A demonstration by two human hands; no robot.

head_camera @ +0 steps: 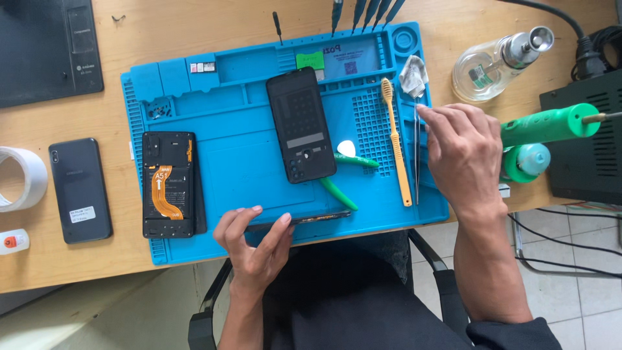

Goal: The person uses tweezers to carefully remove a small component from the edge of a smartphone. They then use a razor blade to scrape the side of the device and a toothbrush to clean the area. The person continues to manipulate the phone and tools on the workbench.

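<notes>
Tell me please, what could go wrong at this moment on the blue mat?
The left hand holds a thin phone part on edge at the blue mat's front border, over the lap; it might slip off. The right hand reaches to the tweezers beside the yellow brush; sharp tips could prick or scratch.

I count two hands of mine, left hand and right hand. One blue work mat lies before me. On the desk: four phone bodies or panels, one toothbrush, one tape roll, one glass bottle.
</notes>
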